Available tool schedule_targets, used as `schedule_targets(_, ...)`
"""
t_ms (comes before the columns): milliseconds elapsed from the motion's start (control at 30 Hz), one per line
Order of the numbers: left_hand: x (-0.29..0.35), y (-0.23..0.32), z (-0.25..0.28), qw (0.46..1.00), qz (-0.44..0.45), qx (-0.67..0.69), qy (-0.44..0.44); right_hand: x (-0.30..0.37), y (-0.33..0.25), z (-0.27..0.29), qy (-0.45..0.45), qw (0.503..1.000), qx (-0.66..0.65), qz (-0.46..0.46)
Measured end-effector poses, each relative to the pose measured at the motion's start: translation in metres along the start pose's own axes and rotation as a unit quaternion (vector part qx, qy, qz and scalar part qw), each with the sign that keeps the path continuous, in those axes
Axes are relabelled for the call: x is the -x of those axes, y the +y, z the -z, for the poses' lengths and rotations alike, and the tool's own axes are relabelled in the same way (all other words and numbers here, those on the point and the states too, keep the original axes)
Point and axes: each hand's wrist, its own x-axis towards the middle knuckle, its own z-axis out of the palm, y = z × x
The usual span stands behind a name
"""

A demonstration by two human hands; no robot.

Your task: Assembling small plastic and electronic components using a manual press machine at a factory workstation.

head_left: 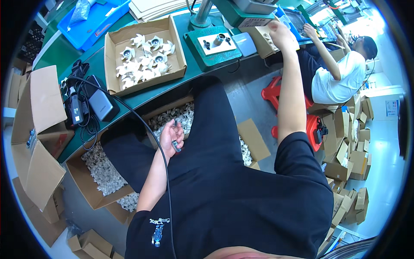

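Over my lap, my left hand (170, 137) is curled palm up around small metal cylinders. One metal cylinder (176, 146) shows at the lower edge of the palm, and another small dark piece (175, 123) is at the fingertips. My right arm stretches far forward, and my right hand (283, 38) is closed beside the green press head (248, 15). What its fingers hold is hidden. Below the head, the press base (213, 47) carries a metal plate with a short upright cylinder (219, 39). A shallow cardboard box (181, 69) holds white fan wheels (148, 60), some with metal hubs.
A small carton (262, 42) stands beside the press. A power bank (101, 103) and a black cable (144, 123) lie at left. Open cartons of white parts (103, 172) surround my legs. Red stools (308, 129) and a co-worker in a white shirt (340, 82) are at right.
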Motion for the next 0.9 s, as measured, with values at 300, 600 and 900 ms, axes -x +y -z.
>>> schedule_targets(300,0.001,-0.001,-0.003,1.0,-0.004,-0.016,0.004,-0.024,0.038,-0.029,-0.217,0.961,0.151,-0.086)
schedule_targets(600,0.013,0.0,0.0,1.0,-0.031,0.0,0.005,-0.003,0.015,-0.011,0.038,0.995,0.068,0.064)
schedule_targets(900,0.012,-0.004,-0.001,1.0,-0.023,-0.011,0.008,0.009,-0.033,-0.011,-0.119,0.941,-0.314,-0.037)
